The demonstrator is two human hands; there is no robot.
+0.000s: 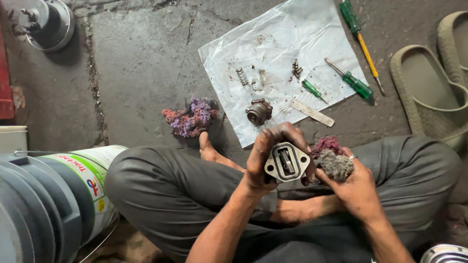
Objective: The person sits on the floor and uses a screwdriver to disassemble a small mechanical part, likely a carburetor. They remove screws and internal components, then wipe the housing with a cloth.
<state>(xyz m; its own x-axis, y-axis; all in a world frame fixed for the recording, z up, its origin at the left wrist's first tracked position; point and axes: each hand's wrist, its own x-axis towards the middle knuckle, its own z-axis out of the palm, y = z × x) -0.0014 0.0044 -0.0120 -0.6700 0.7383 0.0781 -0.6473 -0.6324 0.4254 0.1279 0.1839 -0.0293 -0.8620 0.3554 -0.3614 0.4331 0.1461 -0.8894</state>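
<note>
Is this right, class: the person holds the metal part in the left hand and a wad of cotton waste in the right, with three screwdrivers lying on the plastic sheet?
Not quite. The head view shows the left hand holding the metal part and the right hand holding the cotton waste, but only the small green screwdriver lies fully on the plastic sheet.

Metal part (286, 162): small, flat-faced, pale grey casting with rounded corner lugs and a dark rectangular opening in the middle; grimy; face turned up toward the camera; held above the lap, just below the lower edge of the plastic sheet (282, 58).
Rag wad (335, 159): fuzzy clump of grey and dark red waste threads, soiled; touching the metal part's right edge.
</note>
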